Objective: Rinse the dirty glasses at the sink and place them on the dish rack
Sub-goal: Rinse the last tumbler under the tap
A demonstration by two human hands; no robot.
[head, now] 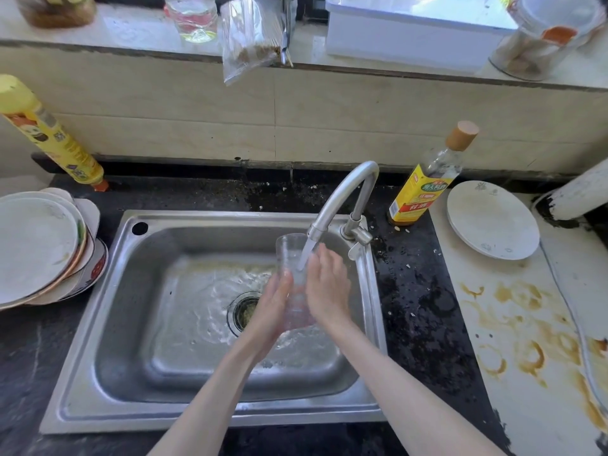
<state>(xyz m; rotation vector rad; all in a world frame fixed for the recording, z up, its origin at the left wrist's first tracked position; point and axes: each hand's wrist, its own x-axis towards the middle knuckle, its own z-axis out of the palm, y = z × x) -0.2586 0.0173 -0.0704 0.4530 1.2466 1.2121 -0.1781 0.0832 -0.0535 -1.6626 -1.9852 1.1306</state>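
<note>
Over the sink basin (138, 324): one glass (291, 258) under the running tap (342, 199), held between both hands.

The left hand (273, 311) and right hand (327, 287) press flat against its sides, fingers together and extended, not curled round. Long axis runs near-upright, tilted slightly leftward, mouth up toward the spout. Risk noted: wet glass in a palm-only hold could slip into the steel basin and chip; water striking the rim may splash. No dish rack is visible.

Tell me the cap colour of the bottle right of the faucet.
The bottle's cap is light tan, wood-like; the head view shows it.
</note>
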